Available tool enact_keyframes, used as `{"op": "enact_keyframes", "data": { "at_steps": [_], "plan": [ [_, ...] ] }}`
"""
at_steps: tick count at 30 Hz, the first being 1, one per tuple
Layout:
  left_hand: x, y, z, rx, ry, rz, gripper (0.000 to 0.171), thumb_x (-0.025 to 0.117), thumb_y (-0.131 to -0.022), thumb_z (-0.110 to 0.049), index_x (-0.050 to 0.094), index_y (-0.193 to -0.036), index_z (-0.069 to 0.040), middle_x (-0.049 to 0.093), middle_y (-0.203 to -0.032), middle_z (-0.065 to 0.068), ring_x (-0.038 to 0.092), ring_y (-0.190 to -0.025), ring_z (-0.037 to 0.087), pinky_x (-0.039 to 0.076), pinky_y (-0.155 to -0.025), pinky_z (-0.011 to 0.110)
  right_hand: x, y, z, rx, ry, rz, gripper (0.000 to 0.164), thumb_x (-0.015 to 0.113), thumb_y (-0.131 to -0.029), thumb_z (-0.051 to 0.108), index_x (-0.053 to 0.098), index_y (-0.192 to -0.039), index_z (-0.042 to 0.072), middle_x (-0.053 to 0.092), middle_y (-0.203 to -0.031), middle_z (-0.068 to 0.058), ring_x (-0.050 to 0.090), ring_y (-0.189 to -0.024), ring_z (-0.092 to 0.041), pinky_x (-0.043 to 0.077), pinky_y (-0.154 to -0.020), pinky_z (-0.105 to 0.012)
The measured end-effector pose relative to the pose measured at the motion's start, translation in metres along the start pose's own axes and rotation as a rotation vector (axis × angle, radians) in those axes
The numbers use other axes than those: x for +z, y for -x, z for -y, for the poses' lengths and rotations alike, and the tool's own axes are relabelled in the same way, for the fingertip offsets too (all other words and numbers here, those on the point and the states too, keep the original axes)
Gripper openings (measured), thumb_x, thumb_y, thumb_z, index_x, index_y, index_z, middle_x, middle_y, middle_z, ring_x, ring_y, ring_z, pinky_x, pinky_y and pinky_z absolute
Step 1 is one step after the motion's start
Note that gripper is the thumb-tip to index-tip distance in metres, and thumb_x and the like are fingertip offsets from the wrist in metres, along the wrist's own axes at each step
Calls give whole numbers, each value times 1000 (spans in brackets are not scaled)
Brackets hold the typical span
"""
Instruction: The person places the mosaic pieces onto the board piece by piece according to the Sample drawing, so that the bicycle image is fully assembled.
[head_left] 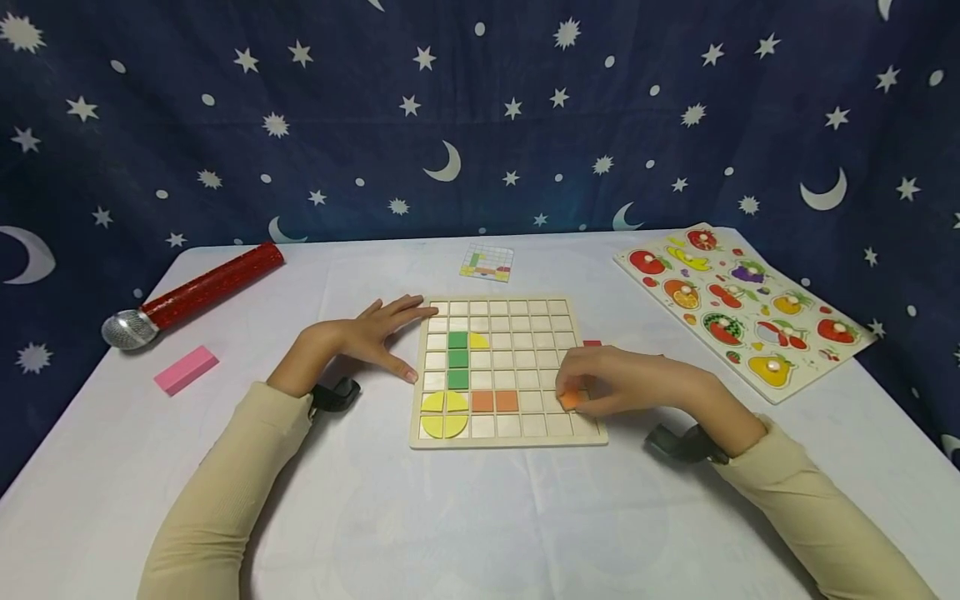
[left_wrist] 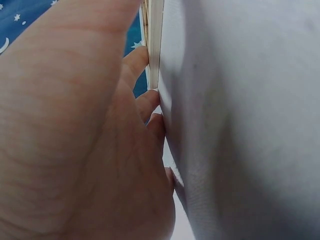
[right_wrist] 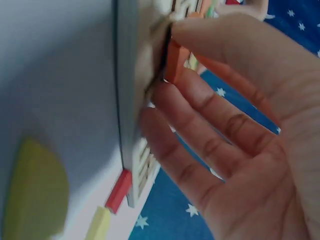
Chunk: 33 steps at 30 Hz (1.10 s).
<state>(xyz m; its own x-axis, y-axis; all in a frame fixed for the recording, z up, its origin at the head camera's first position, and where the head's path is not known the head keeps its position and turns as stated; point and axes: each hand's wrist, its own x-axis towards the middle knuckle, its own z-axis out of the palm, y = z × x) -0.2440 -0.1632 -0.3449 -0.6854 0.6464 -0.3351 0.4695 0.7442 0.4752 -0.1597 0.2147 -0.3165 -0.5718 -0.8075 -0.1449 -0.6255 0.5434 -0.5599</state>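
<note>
Fingers (right_wrist: pixel 200 95) of right hand (head_left: pixel 621 379): pinching orange piece (head_left: pixel 571 401) at grid board (head_left: pixel 522 360) | left hand (head_left: pixel 367 337): spread, touching board's left edge

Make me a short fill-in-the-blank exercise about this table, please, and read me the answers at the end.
1. The right hand pinches a piece whose colour is ____.
2. The number of green squares on the board is ____.
3. The microphone's handle is coloured ____.
4. In the head view, the fruit puzzle lies to the ____ of the board.

Missing words: orange; three; red; right.
</note>
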Motion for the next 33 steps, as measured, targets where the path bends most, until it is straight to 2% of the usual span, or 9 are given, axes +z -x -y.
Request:
{"op": "enact_keyframes", "data": {
  "at_steps": [7,12,15,22,27,33],
  "plan": [
    [1,-1,2,-7,2,-3,109,78,-73,-56,17,-157,-22,0,-164,13,-4,-150,35,-8,-117,59,4,-7,2,-12,-3,6,16,70,-88,9,68,-101,17,57,-96,8,53,-87,-12,49,-76,-24],
    [1,-1,3,0,8,-7,108,79,-73,-55,18,-156,-22,0,-164,13,-4,-150,34,-8,-117,59,6,-13,8,-19,30,3,12,69,-90,13,70,-101,18,58,-97,9,53,-92,-11,50,-82,-25],
    [2,-1,2,7,9,-5,108,79,-74,-54,18,-157,-21,0,-164,13,-5,-150,35,-8,-117,58,8,-18,11,-19,56,-11,10,70,-90,15,70,-100,18,59,-97,9,53,-92,-11,50,-84,-27],
    [1,-1,2,10,5,-5,108,78,-74,-55,18,-157,-21,0,-164,13,-5,-150,34,-7,-117,59,16,-26,17,-7,121,-77,10,72,-89,18,72,-99,16,59,-93,8,53,-84,-11,49,-74,-23],
    [0,-1,1,10,4,-8,108,78,-73,-55,18,-156,-21,0,-164,14,-4,-150,35,-7,-117,60,20,-29,22,8,173,-120,13,74,-89,21,74,-100,15,62,-95,7,54,-86,-10,51,-78,-24],
    [1,0,1,10,13,-4,108,79,-74,-54,18,-156,-21,0,-164,14,-4,-150,35,-7,-117,59,22,-29,24,15,184,-119,14,74,-88,20,75,-101,15,63,-96,7,53,-87,-10,51,-79,-26]
  ]
}}
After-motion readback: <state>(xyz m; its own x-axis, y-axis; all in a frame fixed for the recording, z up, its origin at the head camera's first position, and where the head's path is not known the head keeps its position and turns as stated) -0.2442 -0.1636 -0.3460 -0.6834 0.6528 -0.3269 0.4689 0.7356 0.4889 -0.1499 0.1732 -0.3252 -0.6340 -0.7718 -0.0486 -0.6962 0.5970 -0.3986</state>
